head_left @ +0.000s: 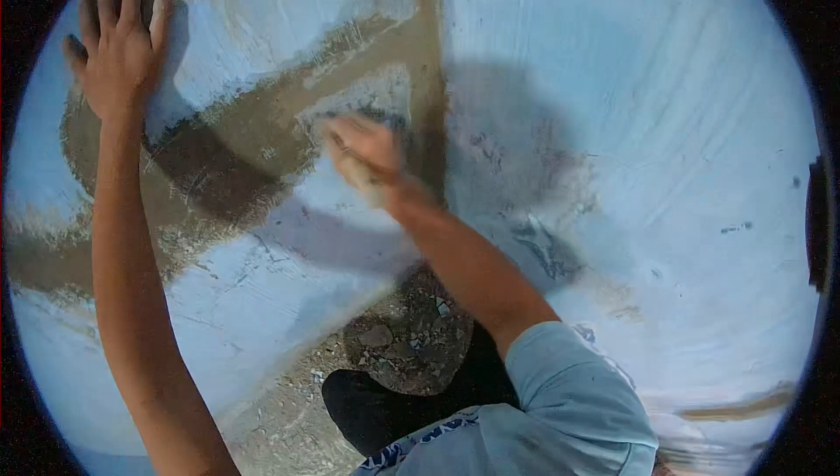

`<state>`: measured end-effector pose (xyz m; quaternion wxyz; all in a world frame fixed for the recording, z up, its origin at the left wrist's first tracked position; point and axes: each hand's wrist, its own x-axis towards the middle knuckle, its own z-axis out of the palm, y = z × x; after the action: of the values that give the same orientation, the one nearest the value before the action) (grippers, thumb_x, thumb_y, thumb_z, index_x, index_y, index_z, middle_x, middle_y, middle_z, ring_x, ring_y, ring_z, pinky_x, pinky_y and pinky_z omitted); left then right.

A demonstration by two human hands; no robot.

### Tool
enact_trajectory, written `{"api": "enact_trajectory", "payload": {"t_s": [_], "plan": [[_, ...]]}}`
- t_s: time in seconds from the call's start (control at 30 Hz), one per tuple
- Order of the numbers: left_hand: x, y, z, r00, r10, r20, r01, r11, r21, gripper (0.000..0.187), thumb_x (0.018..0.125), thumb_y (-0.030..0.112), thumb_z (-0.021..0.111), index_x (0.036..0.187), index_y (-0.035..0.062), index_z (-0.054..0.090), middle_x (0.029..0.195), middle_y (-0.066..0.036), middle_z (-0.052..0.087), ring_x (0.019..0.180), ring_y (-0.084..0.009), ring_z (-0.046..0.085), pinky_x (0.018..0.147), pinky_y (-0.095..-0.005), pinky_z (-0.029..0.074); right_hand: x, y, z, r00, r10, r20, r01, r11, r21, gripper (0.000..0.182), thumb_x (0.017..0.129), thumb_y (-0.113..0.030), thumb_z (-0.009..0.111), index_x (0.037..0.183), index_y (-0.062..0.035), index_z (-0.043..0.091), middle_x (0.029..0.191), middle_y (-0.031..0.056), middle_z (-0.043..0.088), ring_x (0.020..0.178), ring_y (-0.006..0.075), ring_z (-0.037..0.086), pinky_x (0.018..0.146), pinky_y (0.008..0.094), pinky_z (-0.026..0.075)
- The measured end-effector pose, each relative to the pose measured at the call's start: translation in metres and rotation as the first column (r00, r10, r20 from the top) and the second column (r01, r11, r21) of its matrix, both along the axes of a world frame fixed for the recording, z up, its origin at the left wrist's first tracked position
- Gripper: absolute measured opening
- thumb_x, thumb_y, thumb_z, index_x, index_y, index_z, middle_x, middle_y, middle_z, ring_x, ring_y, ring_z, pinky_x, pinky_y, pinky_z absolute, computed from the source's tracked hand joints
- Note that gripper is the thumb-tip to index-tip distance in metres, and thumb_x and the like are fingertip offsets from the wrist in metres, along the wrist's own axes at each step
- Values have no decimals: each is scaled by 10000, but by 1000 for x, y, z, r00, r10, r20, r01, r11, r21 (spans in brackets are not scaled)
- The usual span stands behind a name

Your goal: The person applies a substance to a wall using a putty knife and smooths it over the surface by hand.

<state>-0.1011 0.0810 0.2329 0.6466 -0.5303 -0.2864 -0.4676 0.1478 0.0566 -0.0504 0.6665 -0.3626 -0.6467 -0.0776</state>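
Fingers (blurred) — against grey plaster

No word, number, label or sign is showing clearly enough to be read; the only printing is sitting on the light blue shirt, where a band of dark blue marks is running along the hem near the bottom of the view; the marks are looking like letters, but they are coming out too small and blurred to make out; the painted wall is carrying only smears and scrapes, no writing.
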Motion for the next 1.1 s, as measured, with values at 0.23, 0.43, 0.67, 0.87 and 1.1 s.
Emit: {"api": "enact_trajectory", "payload": {"t_s": [0.23,0.43,0.67,0.87,1.1], "plan": [[9,-27,1,975,222,32,-204,936,-286,830,1044,701,223,1638,132,327,1649,-320,266,1489,-556,293,1151,-741,226,62,17,18,910,-354,-218,330,934,-137,157,982,-134,656,1100,-40,702,1024,175,705,910,330,707,773,409,572],[8,-27,0,973,229,25,-211,929,-305,845,1040,714,212,1642,129,314,1649,-322,261,1490,-555,288,1148,-749,226,-24,20,-57,979,-203,9,200,972,121,119,936,-94,694,1051,-91,727,948,113,707,838,310,711,712,378,576],[18,-28,-7,882,452,133,-430,888,-164,663,1031,484,481,1636,258,331,1721,-87,245,1582,-360,204,1276,-563,99,-33,11,-47,884,-350,-311,374,927,21,227,898,-18,710,1107,-107,719,959,118,701,778,338,696,704,398,579],[18,-27,-9,906,401,137,-379,911,-163,657,1038,491,483,1636,263,333,1717,-89,256,1576,-372,216,1268,-584,120,-26,-8,-33,996,-81,28,79,995,64,341,842,-9,727,1159,-135,712,992,107,703,810,304,720,700,375,598],[13,-25,-8,929,339,148,-311,932,-184,673,1020,518,503,1628,282,337,1708,-98,272,1567,-375,238,1261,-596,146,-84,-1,-17,981,-195,-15,195,969,152,312,847,-17,722,1148,-101,712,1031,117,709,838,294,725,670,355,593]]}}
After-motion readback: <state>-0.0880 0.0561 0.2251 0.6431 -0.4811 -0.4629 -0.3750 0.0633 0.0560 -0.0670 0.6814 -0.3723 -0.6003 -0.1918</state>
